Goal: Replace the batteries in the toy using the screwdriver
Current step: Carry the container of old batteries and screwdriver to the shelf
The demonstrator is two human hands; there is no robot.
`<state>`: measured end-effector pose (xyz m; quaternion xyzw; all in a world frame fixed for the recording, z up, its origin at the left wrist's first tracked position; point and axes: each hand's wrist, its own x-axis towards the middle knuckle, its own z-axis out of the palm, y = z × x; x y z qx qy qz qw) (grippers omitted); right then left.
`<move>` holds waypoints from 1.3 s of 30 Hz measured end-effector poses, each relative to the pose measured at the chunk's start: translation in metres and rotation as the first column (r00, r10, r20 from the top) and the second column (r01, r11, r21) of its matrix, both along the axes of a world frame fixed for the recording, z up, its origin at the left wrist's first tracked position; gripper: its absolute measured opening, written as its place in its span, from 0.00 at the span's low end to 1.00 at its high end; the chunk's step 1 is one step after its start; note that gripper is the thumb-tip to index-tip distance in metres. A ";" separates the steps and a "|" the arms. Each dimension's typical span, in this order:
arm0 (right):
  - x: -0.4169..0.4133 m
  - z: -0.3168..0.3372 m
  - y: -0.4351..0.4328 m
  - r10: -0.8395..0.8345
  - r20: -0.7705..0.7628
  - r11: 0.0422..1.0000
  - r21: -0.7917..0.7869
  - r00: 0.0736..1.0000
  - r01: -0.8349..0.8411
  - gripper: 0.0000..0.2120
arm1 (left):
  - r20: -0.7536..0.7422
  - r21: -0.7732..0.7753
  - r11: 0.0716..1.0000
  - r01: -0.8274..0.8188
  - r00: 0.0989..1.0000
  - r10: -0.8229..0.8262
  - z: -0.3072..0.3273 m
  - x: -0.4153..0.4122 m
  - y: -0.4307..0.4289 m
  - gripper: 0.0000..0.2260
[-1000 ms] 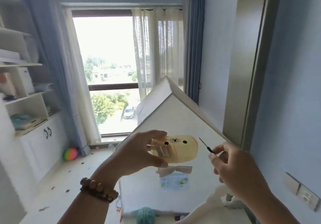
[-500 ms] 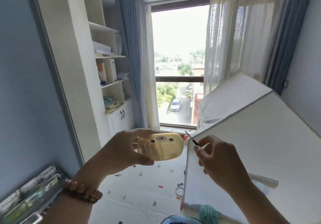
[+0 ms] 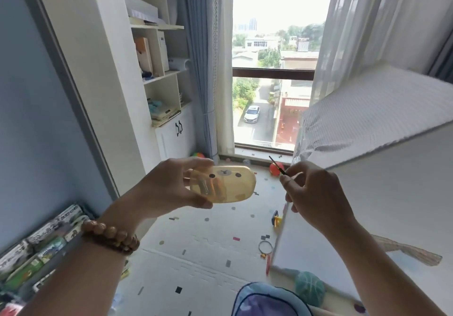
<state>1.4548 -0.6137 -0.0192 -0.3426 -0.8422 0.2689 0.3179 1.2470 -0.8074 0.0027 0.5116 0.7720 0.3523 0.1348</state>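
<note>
Centre of frame, both hands raised in front of me, above the floor.

My left hand (image 3: 169, 188) grasps the toy (image 3: 224, 184): a flat, translucent yellow oval with a bear face printed at its upper edge. Thumb clamps the lower edge, fingers wrap over the top. Through the plastic I can make out the shapes of my fingers and some metallic parts on the left side; whether those are batteries I cannot tell. A wooden bead bracelet (image 3: 110, 236) sits on that wrist, lower left of centre.

My right hand (image 3: 316, 193), just right of the toy and apart from it, is closed on the screwdriver (image 3: 277, 165), pinched between thumb and forefinger. Only the thin dark shaft shows, sticking up and to the left out of the fingers; the tip points toward the upper centre, not touching the toy. The handle is hidden in my palm.

Right half of frame: a white bed (image 3: 392, 168) with a ribbed cover. Lower centre: pale floor mat (image 3: 208, 254) with small scattered pieces, and a metal ring (image 3: 265, 246) near the bed edge. A red ball (image 3: 275, 168) lies on the floor behind the screwdriver shaft. Upper left: white shelving (image 3: 157, 46) with boxes. Upper centre: window (image 3: 272, 70) onto a street. Lower left corner: a row of books (image 3: 41, 249).
</note>
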 end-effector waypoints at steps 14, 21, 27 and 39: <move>-0.279 0.003 0.140 -0.003 -0.026 1.000 -0.013 1.000 0.002 0.03 | 0.007 0.015 1.000 -0.002 1.000 0.002 0.019 -0.273 0.128 0.40; -0.408 0.010 0.211 -0.073 -0.051 0.997 -0.003 0.996 0.073 0.04 | -0.001 0.036 0.997 0.075 0.997 -0.075 0.025 -0.423 0.214 0.38; -0.505 0.014 0.288 -0.162 -0.026 0.987 -0.001 0.986 0.162 0.04 | -0.008 0.050 0.987 0.154 0.988 -0.154 0.036 -0.533 0.306 0.38; -0.694 0.010 0.521 -0.123 0.028 0.992 -0.034 0.992 0.124 0.04 | 0.049 0.064 0.992 0.108 0.993 -0.112 0.022 -0.716 0.527 0.39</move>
